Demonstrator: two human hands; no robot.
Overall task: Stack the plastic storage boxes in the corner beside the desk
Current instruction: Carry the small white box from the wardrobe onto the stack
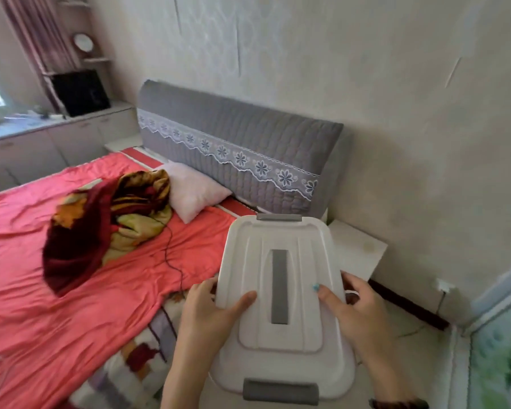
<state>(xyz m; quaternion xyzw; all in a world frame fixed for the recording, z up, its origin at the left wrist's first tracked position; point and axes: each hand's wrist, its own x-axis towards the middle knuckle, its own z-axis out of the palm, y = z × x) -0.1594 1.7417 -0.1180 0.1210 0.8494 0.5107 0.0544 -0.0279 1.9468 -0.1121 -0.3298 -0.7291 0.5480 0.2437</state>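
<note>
White plastic fills the near middle of my view: a storage box (pixel 281 308) with a grey strip down the middle of its lid and a grey clip at each end. I see it held up in the air between two bare hands, just past the right edge of the bed (pixel 71 261).

My left hand (pixel 210 317) grips the left side of the box. Its thumb lies flat on top of the lid and its fingers (pixel 202 286) curl around the rim. My right hand (pixel 357 311) grips the right side in the same way, with its thumb on the lid and the other fingers wrapped over the edge. That thumb has a blue nail. A dark bead bracelet (pixel 398 404) sits on the right wrist.

On the left, the bed has a pink-red sheet. A dark red and yellow blanket (pixel 101 225) lies in a heap on it, and a pale pillow (pixel 194 193) leans near the grey padded headboard (pixel 233 149) with white flower lace. A thin black cord (pixel 171 255) runs across the sheet.

Far behind the box, a small white bedside table (pixel 363 249) stands against the wall. A white wall socket (pixel 444 284) is low on the right.
</note>
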